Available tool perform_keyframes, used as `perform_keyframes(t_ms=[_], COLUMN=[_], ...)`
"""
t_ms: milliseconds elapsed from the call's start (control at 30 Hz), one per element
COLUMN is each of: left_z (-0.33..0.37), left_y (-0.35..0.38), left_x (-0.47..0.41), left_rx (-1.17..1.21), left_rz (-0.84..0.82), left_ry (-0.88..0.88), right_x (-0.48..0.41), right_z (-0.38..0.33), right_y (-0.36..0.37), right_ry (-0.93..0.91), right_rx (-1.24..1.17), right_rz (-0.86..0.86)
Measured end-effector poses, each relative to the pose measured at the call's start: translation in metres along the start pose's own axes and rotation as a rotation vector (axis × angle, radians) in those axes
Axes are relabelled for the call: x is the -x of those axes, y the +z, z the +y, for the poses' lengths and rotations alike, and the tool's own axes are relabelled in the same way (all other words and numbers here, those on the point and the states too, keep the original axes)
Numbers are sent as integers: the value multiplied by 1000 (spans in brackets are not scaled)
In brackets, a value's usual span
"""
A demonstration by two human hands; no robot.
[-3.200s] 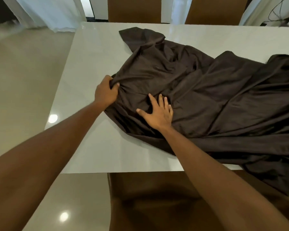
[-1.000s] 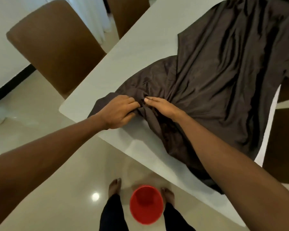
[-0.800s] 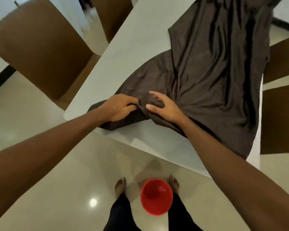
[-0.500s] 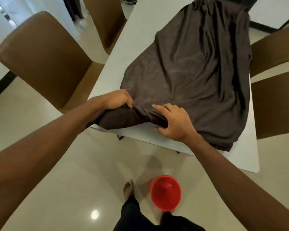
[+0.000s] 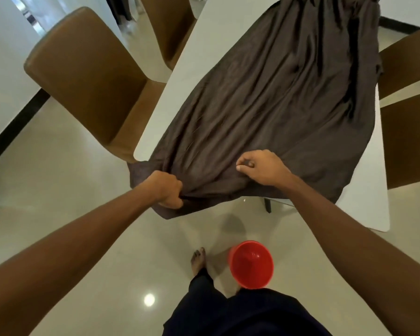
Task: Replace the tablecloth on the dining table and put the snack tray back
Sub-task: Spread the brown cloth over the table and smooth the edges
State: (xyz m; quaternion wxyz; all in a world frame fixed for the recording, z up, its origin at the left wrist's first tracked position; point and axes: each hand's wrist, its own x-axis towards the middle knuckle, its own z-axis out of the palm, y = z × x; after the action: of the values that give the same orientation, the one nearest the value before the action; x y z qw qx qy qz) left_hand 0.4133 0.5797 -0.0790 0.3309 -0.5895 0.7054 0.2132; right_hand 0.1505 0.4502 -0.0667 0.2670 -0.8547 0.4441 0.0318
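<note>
Dark brown fabric tablecloth (image 5: 277,93) stretches lengthwise along the white dining table (image 5: 204,44), away from the fingers, its near hem bunched in the left hand (image 5: 166,189)'s fist, while the right hand (image 5: 264,168) curls onto it alongside, grip unclear.

tablecloth (image 5: 289,105) pulled over table (image 5: 204,44) edge, left hand (image 5: 166,190) apart from right hand (image 5: 262,169)

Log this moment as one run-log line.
left hand: grips tablecloth edge | right hand: on tablecloth, grip unclear | table: partly covered
</note>
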Motion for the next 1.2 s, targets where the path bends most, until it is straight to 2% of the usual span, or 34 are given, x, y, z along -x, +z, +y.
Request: perform_keyframes(t_ms=[67, 133, 233, 333, 400, 500, 567, 733, 867, 933, 1033, 1067, 1133, 1200], left_z=[4, 9, 22, 44, 66, 99, 116, 131, 119, 117, 124, 139, 155, 189], left_y=[12, 19, 24, 25, 17, -7, -22, -38, -52, -63, -79, -87, -91, -93], left_x=[0, -2, -7, -20, -32, -46, -53, -61, -69, -70, -63, -61, -54, -54], left_rx=[-39, -57, 87, 143, 142, 192, 259, 432, 464, 438, 383, 355, 328, 330], left_rz=[-70, 1, 329, 651, 733, 708, 612, 465, 294, 238, 173, 182, 285, 492], left_ry=[-13, 3, 74, 224, 266, 267, 235, 147, 98, 44, -88, -102, -80, -10], right_x=[10, 25, 61, 96, 107, 106, 101, 100, 104, 102, 97, 104, 113, 136], right_z=[-3, 3, 27, 59, 85, 109, 116, 115, 103, 92, 85, 96, 110, 144], right_y=[15, 25, 34, 39, 41, 34, 23, -2, -24, -35, -33, -30, -14, -1], right_ry=[-1, -63, -87, -26, 98, 288, 305, 163, -20, -61, -28, -27, -34, 6], right_rx=[-69, -53, 118, 274, 342, 296, 264, 276, 318, 330, 260, 189, 20, -163], right_rz=[34, 206, 391, 363, 352, 394, 453, 521, 505, 369, -14, -51, 70, 354])
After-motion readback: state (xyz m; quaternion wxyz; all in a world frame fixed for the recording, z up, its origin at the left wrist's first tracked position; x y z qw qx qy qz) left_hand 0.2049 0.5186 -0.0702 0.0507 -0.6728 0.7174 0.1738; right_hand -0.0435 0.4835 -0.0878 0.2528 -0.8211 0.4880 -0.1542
